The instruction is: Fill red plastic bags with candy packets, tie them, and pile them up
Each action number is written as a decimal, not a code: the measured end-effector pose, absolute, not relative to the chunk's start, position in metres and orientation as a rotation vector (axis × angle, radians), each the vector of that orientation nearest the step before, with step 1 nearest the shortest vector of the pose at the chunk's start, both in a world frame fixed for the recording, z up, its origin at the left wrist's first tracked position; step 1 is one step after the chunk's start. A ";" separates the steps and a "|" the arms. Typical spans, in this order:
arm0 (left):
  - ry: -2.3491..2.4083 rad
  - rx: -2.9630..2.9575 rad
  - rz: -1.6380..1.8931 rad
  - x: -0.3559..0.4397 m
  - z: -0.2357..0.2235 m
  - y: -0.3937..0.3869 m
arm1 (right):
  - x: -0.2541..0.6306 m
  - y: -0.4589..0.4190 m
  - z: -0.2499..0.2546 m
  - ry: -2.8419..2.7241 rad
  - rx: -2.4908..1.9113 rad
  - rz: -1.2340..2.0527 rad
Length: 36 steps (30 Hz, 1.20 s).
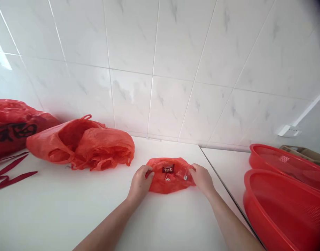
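Note:
A small red plastic bag (165, 186) rests on the white table with its mouth spread wide towards me. My left hand (141, 181) pinches its left rim between thumb and fingers. On the opposite side, my right hand (202, 177) grips the right rim, its fingertips partly hidden by the bag. Inside lie a dark packet with pale lettering (168, 168), a small item with a white label (167, 178) beneath it, and a clear wrapper (185, 177) to the right. I cannot make out what the packets contain.
Crumpled red plastic bags (102, 143) lie to the left, beside a larger red bag with black characters (13, 132) and dark red straps (16, 177). Red plastic baskets (256, 195) stand at right, past a table seam. A socket (290, 131) is on the tiled wall.

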<state>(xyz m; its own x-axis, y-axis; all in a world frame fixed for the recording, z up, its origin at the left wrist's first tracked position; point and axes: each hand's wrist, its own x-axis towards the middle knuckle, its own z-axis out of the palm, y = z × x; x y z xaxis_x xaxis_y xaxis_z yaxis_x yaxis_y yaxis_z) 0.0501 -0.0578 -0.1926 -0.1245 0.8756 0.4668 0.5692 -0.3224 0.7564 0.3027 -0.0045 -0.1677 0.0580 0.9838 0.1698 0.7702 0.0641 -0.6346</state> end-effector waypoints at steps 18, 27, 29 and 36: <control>0.924 1.061 1.777 0.025 -0.084 -0.050 | 0.307 -0.007 -0.113 -1.215 -1.316 0.534; 0.851 1.068 1.752 0.031 -0.080 -0.066 | 0.294 -0.050 -0.109 -2.203 -1.166 -0.425; 0.836 1.059 1.758 0.030 -0.080 -0.068 | 0.297 -0.048 -0.115 -2.250 -1.280 -0.290; 0.803 1.024 1.764 0.028 -0.073 -0.073 | 0.290 -0.045 -0.096 -1.261 -1.077 1.031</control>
<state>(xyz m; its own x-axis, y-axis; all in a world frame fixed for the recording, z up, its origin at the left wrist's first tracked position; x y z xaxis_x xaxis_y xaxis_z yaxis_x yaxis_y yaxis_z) 0.0282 -0.0728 -0.0732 -0.2365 0.9253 0.2965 -0.3840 -0.3694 0.8462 0.2899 -0.0454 -0.0956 0.0449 0.9789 0.1996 -0.0013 0.1998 -0.9798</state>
